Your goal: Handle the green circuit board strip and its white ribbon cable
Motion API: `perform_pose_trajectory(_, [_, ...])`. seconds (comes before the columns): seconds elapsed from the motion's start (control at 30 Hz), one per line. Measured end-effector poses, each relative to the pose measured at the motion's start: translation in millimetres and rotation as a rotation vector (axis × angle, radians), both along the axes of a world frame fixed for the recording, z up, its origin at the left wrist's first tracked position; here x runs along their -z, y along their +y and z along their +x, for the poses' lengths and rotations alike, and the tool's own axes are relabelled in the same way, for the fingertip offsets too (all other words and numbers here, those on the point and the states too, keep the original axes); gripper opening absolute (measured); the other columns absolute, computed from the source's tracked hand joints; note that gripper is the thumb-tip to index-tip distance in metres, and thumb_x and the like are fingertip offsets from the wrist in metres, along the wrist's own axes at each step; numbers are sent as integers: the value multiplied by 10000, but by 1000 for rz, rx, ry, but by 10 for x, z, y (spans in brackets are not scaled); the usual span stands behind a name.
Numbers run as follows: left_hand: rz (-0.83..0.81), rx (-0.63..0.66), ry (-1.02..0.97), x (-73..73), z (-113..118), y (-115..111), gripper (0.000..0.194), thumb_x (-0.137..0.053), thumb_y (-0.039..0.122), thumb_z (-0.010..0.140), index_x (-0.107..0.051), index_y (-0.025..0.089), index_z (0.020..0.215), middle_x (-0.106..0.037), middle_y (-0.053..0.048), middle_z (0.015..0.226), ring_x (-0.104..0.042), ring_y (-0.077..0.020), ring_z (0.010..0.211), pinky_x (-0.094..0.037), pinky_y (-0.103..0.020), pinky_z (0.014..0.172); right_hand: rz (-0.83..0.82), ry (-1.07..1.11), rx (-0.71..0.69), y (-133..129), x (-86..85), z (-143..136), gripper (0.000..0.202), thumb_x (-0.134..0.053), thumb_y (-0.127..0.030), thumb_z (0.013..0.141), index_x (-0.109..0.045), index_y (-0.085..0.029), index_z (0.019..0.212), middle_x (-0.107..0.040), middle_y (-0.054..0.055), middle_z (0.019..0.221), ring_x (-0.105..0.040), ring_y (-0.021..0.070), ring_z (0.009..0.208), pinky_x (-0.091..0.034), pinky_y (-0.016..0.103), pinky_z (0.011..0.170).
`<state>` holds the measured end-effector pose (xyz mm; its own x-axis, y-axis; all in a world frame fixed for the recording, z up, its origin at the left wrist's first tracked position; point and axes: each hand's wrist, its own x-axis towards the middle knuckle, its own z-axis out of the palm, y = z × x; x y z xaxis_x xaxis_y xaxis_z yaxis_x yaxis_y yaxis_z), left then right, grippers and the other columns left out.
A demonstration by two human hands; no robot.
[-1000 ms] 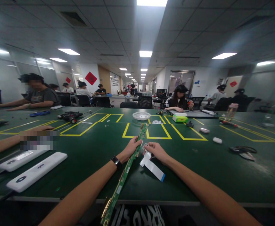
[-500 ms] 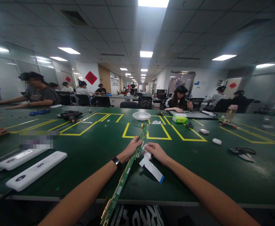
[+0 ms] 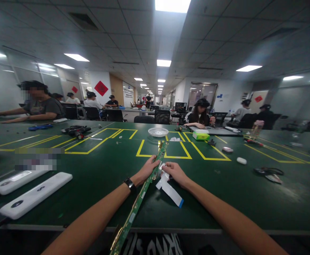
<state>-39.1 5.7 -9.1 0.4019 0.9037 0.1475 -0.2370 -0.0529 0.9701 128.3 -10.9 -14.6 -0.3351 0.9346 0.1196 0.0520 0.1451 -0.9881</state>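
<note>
A long, narrow green circuit board (image 3: 136, 206) slants from the table's front edge up toward the middle. My left hand (image 3: 147, 169) is closed around its upper part, with a dark watch on the wrist. At the board's right edge my right hand (image 3: 174, 172) pinches a white flat ribbon cable (image 3: 171, 191). The cable is folded, and its free end with a blue tip hangs down to the right. Fingers hide where the cable's upper end meets the board, so I cannot tell whether it is attached.
Beyond the board stands a white round dish (image 3: 158, 132). A green-and-white box (image 3: 200, 135) is at the right, near a seated person. Two white power strips (image 3: 35, 194) lie on the left. A white case (image 3: 241, 160) and a dark cable bundle (image 3: 269, 172) lie right.
My right hand has shifted slightly left, closer to the board, with the ribbon cable in it. The whole view has turned a little. My left hand keeps its hold.
</note>
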Motion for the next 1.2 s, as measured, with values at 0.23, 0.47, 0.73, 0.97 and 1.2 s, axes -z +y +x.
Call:
perform_pose_trajectory(0.23, [-9,10,28,-13,19,-28,398,-651,419,797,-495,181,1075,-591,22,766,-557,-82,535,-457,-187,498,11,-4,-5,-7,-5,13,346,-648,-487,758,-572,-150,779,-655,-8,619,-501,79,432,-368,194,425])
perform_pose_trajectory(0.47, [-16,-19,49,-5,-16,-1,417,-632,454,805,-465,185,1077,-538,62,642,-484,-68,429,-408,-180,422,18,-4,-17,-1,12,28,332,-643,-477,772,-573,-153,791,-676,3,645,-542,91,473,-381,191,444])
perform_pose_trajectory(0.73, [17,-6,60,-24,-3,-26,406,-634,439,807,-475,170,1067,-558,39,705,-489,-63,452,-418,-179,428,15,10,-3,22,41,18,346,-650,-491,750,-573,-155,777,-664,-4,619,-532,95,458,-379,202,440])
perform_pose_trajectory(0.97, [6,-3,83,-53,2,-54,403,-620,452,814,-459,180,1064,-551,49,656,-475,-66,416,-394,-176,393,3,17,-4,-8,12,13,353,-660,-495,735,-567,-156,761,-663,-2,612,-527,98,453,-374,209,449])
perform_pose_trajectory(1.2, [1,-6,67,-35,-4,-39,427,-630,473,803,-453,183,1063,-549,56,631,-495,-73,419,-391,-175,405,-11,21,-15,-16,-15,18,347,-658,-487,739,-573,-153,772,-672,3,626,-546,101,475,-391,212,473])
